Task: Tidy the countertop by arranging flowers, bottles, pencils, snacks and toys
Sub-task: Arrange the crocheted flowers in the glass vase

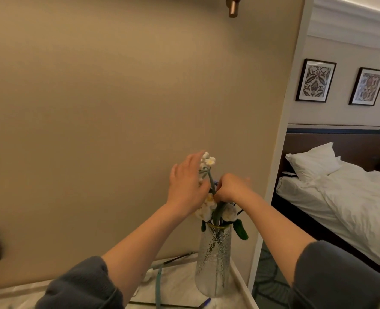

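- flowers (207,207) stand upright in the glass vase (213,259), right end of the countertop (180,286), stems pointing up
- left hand (186,186): straight fingers touching the top blossoms
- right hand (231,188): curled round the flowers mid-stem (a pinch)

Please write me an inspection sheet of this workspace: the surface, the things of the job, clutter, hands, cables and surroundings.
Surface: pale countertop with a raised edge, set against a beige wall.
Job's things: white flowers stand in a textured glass vase, upright near the right edge; a blue pen lies in front of the vase.
Clutter: a thin rod lies by the wall, kind unclear.
Hands: left hand touches the flowers with straight fingers; right hand is curled on a stem.
Cables: teal cable runs across the countertop.
Surroundings: bed with a white pillow; two framed pictures.
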Demonstrator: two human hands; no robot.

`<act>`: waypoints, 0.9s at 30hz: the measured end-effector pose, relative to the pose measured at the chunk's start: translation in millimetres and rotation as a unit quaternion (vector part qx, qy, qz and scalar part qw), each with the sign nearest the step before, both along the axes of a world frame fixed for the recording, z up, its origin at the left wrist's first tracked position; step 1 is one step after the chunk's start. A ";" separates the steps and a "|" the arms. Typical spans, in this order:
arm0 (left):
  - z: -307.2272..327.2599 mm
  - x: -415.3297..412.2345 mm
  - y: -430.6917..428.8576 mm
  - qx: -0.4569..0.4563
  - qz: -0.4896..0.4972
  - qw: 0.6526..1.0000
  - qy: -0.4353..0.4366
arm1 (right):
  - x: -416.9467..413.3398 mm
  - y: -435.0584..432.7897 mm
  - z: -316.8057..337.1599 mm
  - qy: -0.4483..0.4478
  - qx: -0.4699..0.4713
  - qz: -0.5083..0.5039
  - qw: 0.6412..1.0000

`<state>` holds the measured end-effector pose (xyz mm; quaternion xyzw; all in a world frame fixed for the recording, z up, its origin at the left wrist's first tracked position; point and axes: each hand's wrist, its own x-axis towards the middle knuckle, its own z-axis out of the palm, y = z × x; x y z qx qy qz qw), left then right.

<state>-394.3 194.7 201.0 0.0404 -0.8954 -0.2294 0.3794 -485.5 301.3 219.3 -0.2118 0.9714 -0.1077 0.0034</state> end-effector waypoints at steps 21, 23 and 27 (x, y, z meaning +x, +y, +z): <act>-11.6 59.5 -2.0 0.121 0.054 0.991 0.033 | 67.3 3.6 10.5 0.179 -0.487 0.165 0.839; -15.9 75.5 -7.8 0.151 0.073 0.984 0.057 | 87.1 -9.4 5.0 0.159 -0.509 0.214 0.818; -29.8 116.5 -27.2 0.203 0.121 0.968 0.080 | 125.0 -43.8 -15.6 0.087 -0.516 0.287 0.802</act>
